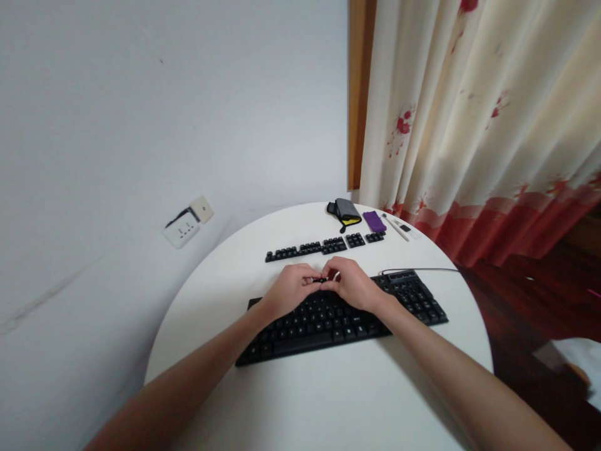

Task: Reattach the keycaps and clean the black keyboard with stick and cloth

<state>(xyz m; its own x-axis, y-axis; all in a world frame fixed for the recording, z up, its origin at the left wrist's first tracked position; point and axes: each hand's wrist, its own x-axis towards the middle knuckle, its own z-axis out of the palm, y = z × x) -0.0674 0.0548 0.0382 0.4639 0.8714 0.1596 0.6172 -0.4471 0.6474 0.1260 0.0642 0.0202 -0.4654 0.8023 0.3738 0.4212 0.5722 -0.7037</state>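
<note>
A black keyboard [300,341] lies slightly slanted on a round white table. Over its upper edge, near the middle, my left hand [292,288] and my right hand [348,282] meet fingertip to fingertip. Both are closed in a pinch on a small black piece [321,280] that looks like a keycap; my fingers cover most of it. Part of the upper key rows is hidden under my hands. Behind them, loose black keycaps [310,248] are set out in rows and small groups.
At the table's far side lie a folded grey-and-yellow cloth [346,212], a purple cloth [374,221] and a slim white brush [395,227]. The keyboard's cable [422,270] runs off the right edge. A wall with a socket [182,229] stands left; a curtain [422,125] hangs behind right.
</note>
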